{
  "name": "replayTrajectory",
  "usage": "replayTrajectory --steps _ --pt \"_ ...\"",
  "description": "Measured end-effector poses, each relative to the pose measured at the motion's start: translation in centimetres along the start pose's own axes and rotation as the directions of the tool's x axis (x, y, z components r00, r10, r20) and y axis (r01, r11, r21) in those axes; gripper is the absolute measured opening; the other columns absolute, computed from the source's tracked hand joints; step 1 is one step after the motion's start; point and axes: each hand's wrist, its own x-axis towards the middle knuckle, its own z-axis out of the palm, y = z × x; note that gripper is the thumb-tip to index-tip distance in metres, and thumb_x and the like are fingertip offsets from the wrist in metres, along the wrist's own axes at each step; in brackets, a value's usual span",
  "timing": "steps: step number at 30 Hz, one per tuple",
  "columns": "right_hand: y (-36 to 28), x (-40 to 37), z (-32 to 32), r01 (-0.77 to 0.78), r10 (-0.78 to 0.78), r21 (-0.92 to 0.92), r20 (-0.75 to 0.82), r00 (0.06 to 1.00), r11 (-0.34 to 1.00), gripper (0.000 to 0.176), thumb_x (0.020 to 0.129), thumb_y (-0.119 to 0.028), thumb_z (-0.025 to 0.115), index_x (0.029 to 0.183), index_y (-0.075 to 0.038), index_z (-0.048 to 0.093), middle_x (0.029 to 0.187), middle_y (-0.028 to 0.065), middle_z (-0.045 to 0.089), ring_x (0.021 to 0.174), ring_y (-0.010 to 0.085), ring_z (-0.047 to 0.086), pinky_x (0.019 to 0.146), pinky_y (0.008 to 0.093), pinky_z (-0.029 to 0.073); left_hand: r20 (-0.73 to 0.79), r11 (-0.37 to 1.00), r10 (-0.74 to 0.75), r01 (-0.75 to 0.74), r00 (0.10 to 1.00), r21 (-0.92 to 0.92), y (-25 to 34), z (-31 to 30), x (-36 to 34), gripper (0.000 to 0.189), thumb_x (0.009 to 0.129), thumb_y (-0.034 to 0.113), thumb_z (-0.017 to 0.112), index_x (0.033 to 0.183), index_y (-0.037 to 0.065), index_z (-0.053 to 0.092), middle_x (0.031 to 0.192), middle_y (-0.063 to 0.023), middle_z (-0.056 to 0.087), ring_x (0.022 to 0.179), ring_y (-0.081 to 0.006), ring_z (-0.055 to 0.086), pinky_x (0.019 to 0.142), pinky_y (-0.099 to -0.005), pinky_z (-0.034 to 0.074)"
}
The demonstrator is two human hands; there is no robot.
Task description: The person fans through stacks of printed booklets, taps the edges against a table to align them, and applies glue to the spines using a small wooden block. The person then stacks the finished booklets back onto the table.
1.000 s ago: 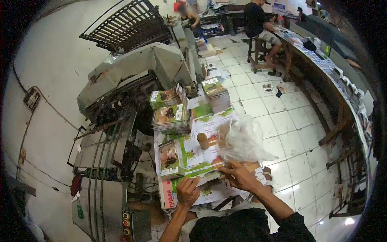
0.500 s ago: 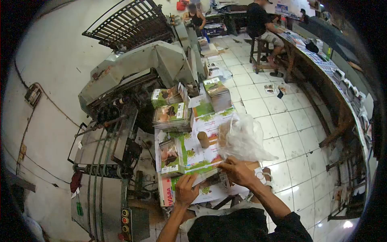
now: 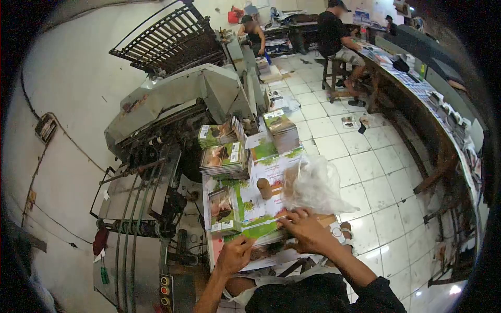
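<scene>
A small stack of green-and-white printed booklets (image 3: 265, 232) lies low between my hands, at the near side of the work surface. My left hand (image 3: 235, 255) is closed at its left end, fingertips pinched at the edge. At the right end, my right hand (image 3: 307, 232) grips the stack with bent fingers, partly covering it. Left of it is a pile of booklets with a brown photo cover (image 3: 222, 206). A brown cylinder (image 3: 264, 189) stands upright just beyond, and crumpled clear plastic (image 3: 315, 185) lies beyond my right hand.
More booklet piles (image 3: 224, 159) stand at the back, another (image 3: 282, 130) on the right. A large grey machine (image 3: 177, 96) occupies the left. A long bench (image 3: 396, 73) runs along the right, where a person (image 3: 334, 34) sits. Another person (image 3: 253, 34) is farther back.
My left hand has drawn slightly left and down, its fingers now curled together instead of spread. My right hand's fingers have shifted over the stack's edge. The view has moved slightly.
</scene>
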Motion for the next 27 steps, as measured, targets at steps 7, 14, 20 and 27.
replayTrajectory --steps 7,14,20,27 --pt "-1.7 1.8 3.2 0.004 -0.072 0.277 0.234 0.97 0.961 0.051 0.08 -0.011 0.061 0.129 -0.006 0.051 0.103 0.0209 0.064 0.104 0.037 0.06 0.085 0.0487 0.048 0.165 0.98 0.06 -0.09 0.984 0.177 4.3 -3.2 1.9 0.044 0.079 0.024 0.076 0.114 0.0 0.063 0.101 -0.0149 0.065 0.084 -0.0322 0.066 0.073 -0.038 0.054" --pt "1.7 0.1 13.2 -0.033 0.251 0.769 -0.167 0.953 0.639 0.066 0.066 -0.013 0.082 0.126 -0.004 0.055 0.111 0.0205 0.065 0.108 0.0348 0.061 0.093 0.0433 0.047 -0.136 0.888 -0.049 -0.019 0.99 -0.459 1.1 -4.1 1.8 0.124 0.059 0.04 0.093 0.151 0.001 0.021 0.149 -0.0212 0.037 0.139 -0.028 0.034 0.115 -0.0385 0.026" --pt "-0.4 -0.3 8.0 -0.025 0.211 0.815 -0.12 0.97 0.579 0.078 0.071 -0.005 0.079 0.138 0.001 0.041 0.132 0.018 0.056 0.122 0.0251 0.053 0.107 0.0372 0.038 -0.147 0.606 -0.523 0.244 0.84 -0.757 -3.1 10.4 -2.7 0.075 0.077 0.011 0.078 0.14 0.001 0.039 0.13 -0.0136 0.053 0.118 -0.0246 0.051 0.102 -0.0369 0.04" --pt "-3.2 -0.5 10.2 -0.036 0.358 0.793 -0.233 0.904 0.608 0.096 0.064 0.006 0.056 0.152 0.0 0.018 0.158 0.0168 0.021 0.142 0.0292 0.028 0.116 0.0366 0.023 0.025 0.527 -0.603 0.421 0.798 -0.738 -2.2 11.8 -3.7 0.025 0.09 0.024 0.063 0.104 0.005 0.07 0.096 -0.008 0.071 0.089 -0.0221 0.068 0.083 -0.0364 0.053"
